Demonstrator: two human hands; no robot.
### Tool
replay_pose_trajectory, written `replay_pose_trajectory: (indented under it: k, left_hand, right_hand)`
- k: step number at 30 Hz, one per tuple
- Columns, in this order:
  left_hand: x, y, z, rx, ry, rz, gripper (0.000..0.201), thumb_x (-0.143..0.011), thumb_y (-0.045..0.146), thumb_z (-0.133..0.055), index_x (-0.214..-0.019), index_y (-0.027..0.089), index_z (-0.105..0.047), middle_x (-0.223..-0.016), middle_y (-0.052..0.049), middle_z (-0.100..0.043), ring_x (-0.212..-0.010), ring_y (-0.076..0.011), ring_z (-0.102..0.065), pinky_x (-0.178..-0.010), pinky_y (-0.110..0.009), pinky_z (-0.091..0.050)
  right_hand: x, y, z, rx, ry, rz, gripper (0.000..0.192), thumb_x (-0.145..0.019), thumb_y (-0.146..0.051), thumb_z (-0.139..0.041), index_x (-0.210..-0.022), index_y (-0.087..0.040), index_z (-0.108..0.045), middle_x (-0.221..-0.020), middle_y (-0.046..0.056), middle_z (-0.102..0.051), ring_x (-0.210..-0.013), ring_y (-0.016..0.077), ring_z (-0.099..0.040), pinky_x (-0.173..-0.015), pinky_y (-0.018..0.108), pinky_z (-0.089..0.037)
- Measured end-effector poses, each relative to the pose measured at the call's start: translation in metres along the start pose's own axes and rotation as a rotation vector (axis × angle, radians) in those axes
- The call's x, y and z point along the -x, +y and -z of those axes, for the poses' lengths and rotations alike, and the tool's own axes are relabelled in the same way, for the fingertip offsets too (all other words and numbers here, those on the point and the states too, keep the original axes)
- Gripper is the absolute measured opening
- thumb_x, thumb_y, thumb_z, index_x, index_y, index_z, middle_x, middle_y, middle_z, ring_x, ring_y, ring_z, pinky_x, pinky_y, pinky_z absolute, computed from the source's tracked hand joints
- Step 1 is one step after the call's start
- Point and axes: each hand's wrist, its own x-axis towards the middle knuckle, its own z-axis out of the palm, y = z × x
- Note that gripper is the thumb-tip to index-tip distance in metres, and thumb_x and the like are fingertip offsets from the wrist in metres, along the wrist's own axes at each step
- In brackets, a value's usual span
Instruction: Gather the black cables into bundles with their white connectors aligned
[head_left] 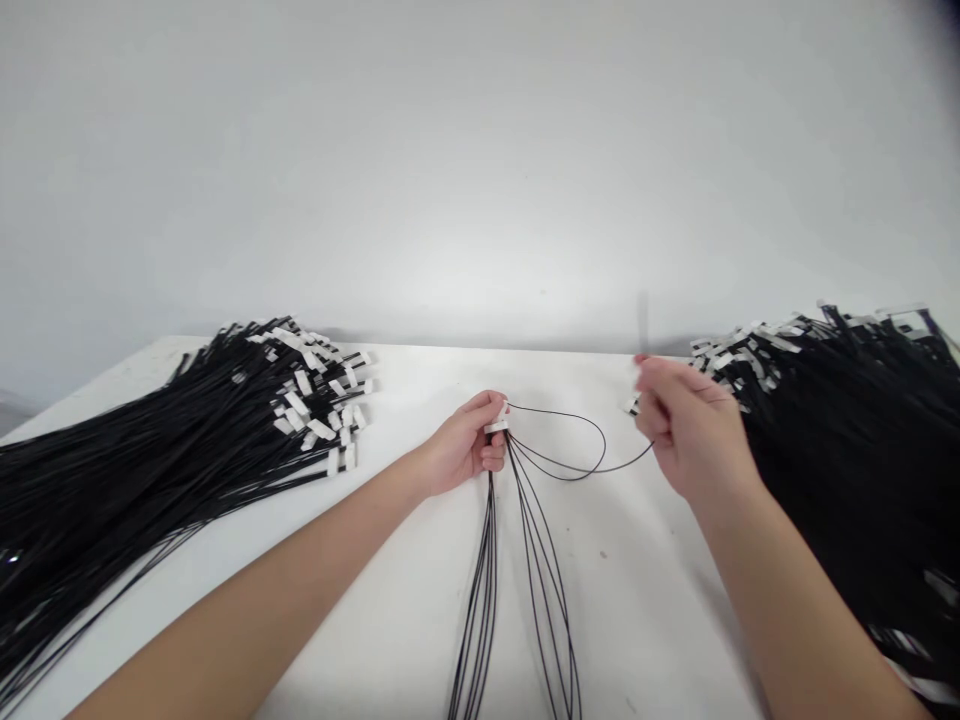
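Note:
My left hand (469, 442) pinches the white-tagged ends of a small bundle of thin black cables (489, 590) at the table's middle; the strands hang toward the near edge. One cable (581, 470) loops from that pinch across to my right hand (686, 430), which grips its white tag end close to the right pile. The right hand is slightly blurred.
A big pile of black cables with white tags (187, 430) lies on the left of the white table (420, 560). A second, larger pile (855, 430) covers the right side. A plain grey wall stands behind the table.

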Motion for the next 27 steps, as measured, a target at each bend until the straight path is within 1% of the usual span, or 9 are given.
replay_pose_trajectory:
  k: [2,4,6,7,10,23,27]
  left_hand:
    - [0.000,0.000,0.000,-0.004,0.001,-0.002,0.022,-0.076,0.040,-0.056,-0.081,0.022,-0.043,-0.056,0.004,-0.044,-0.037,-0.0035,-0.033,-0.038,-0.016,-0.024]
    - [0.000,0.000,-0.001,-0.010,-0.004,-0.001,0.022,-0.077,0.041,-0.054,-0.082,0.023,-0.043,-0.055,0.004,-0.043,-0.037,-0.0041,-0.033,-0.038,-0.016,-0.025]
    - [0.001,0.000,-0.001,-0.014,-0.009,-0.001,0.022,-0.077,0.042,-0.053,-0.082,0.023,-0.043,-0.053,0.004,-0.042,-0.037,-0.0046,-0.034,-0.038,-0.016,-0.025]
    - [0.001,0.000,-0.002,-0.016,-0.010,-0.003,0.022,-0.078,0.042,-0.053,-0.082,0.023,-0.043,-0.052,0.004,-0.042,-0.037,-0.0047,-0.034,-0.039,-0.016,-0.025]
    - [0.002,0.000,-0.002,-0.017,-0.004,-0.009,0.023,-0.078,0.043,-0.052,-0.081,0.023,-0.043,-0.052,0.004,-0.044,-0.037,-0.0047,-0.034,-0.038,-0.016,-0.026]
    - [0.001,-0.001,-0.001,-0.012,-0.003,-0.010,0.023,-0.077,0.044,-0.052,-0.081,0.023,-0.043,-0.052,0.004,-0.045,-0.037,-0.0053,-0.035,-0.039,-0.017,-0.026]
    - [0.001,-0.001,-0.001,-0.014,-0.016,-0.014,0.023,-0.077,0.043,-0.053,-0.080,0.023,-0.042,-0.051,0.004,-0.045,-0.036,-0.0053,-0.034,-0.038,-0.017,-0.026]
  right_hand:
    - [0.016,0.001,-0.013,0.269,-0.074,0.091,0.018,-0.067,-0.035,-0.067,-0.069,-0.018,-0.064,-0.058,-0.002,-0.054,-0.040,0.0042,-0.033,-0.035,0.021,-0.024]
    - [0.028,0.004,-0.024,0.504,-0.162,0.242,0.017,-0.069,-0.034,-0.065,-0.063,-0.018,-0.064,-0.056,-0.001,-0.055,-0.044,0.0066,-0.037,-0.042,0.023,-0.030]
    - [0.035,0.009,-0.031,0.635,-0.240,0.337,0.019,-0.073,-0.032,-0.060,-0.060,-0.018,-0.063,-0.056,0.000,-0.055,-0.048,0.0078,-0.040,-0.047,0.023,-0.034]
    - [0.037,0.011,-0.033,0.668,-0.268,0.357,0.020,-0.074,-0.031,-0.058,-0.059,-0.019,-0.062,-0.056,0.000,-0.055,-0.048,0.0082,-0.041,-0.048,0.023,-0.034]
    - [0.038,0.014,-0.035,0.715,-0.310,0.365,0.021,-0.076,-0.030,-0.056,-0.059,-0.019,-0.060,-0.055,-0.001,-0.055,-0.048,0.0086,-0.041,-0.048,0.023,-0.033]
    - [0.038,0.023,-0.034,0.785,-0.322,0.420,0.021,-0.076,-0.029,-0.055,-0.058,-0.020,-0.059,-0.053,-0.002,-0.053,-0.047,0.0084,-0.040,-0.047,0.022,-0.032]
    - [0.037,0.023,-0.033,0.806,-0.303,0.506,0.017,-0.078,-0.026,-0.054,-0.063,-0.020,-0.062,-0.056,-0.001,-0.053,-0.049,0.0080,-0.042,-0.048,0.021,-0.033]
